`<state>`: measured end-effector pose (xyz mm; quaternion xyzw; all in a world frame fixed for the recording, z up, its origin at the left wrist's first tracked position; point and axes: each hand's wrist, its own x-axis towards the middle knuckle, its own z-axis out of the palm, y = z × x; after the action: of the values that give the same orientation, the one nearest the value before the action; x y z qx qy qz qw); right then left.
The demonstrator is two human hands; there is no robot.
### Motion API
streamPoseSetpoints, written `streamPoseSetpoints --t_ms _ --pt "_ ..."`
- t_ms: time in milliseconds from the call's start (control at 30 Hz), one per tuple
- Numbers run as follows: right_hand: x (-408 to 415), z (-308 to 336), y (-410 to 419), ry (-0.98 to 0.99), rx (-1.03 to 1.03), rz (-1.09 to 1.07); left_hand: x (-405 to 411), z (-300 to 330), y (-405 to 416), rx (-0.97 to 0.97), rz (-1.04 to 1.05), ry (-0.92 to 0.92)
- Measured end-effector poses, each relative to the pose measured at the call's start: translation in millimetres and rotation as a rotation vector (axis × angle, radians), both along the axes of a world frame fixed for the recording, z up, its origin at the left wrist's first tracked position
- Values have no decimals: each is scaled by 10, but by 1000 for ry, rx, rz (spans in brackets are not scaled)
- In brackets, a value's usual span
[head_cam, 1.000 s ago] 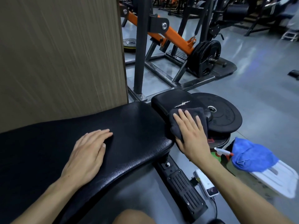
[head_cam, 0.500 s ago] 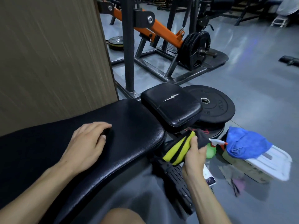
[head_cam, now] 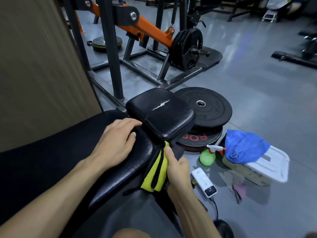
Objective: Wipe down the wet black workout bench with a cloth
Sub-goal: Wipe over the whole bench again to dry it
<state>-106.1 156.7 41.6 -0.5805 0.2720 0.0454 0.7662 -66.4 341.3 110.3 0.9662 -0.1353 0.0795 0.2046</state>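
The left hand (head_cam: pixel 118 145) is lying palm down on the long black pad of the bench (head_cam: pixel 51 169), its fingers (head_cam: pixel 127 123) straight, close together and holding nothing, their tips reaching toward the smaller seat pad (head_cam: pixel 161 112). The right hand (head_cam: pixel 176 166) is gripping the yellow and black cloth (head_cam: pixel 155 174), fingers clamped on it, and is pressing it against the bench's right edge, just under the gap between the two pads. Weight plates (head_cam: pixel 207 109) are lying stacked on the floor (head_cam: pixel 257 86) beside the seat pad, with a green spray bottle (head_cam: pixel 207 157), a blue towel (head_cam: pixel 243 146) draped over a white-lidded box (head_cam: pixel 267 166), and a white device (head_cam: pixel 204 182) sitting near them.
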Motion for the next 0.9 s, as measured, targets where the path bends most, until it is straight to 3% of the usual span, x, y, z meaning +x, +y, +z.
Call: streamPoseSetpoints --t_ms 167,333,433,633,800,900 --pt "-163 183 -306 -97 -72 -392 249 -63 -27 35 5 -19" --pt "205 169 195 -262 -303 -125 377 -188 -76 36 58 -11" --pt "442 100 350 -285 -389 -121 364 -250 -83 38 73 -30" --pt "1516 302 -672 -161 -404 -145 394 -274 -91 33 61 -44" --pt "857 156 -175 -330 -468 -132 387 -273 -98 27 72 -36" --pt "763 80 -29 -296 -583 -91 381 -278 -91 17 66 -38"
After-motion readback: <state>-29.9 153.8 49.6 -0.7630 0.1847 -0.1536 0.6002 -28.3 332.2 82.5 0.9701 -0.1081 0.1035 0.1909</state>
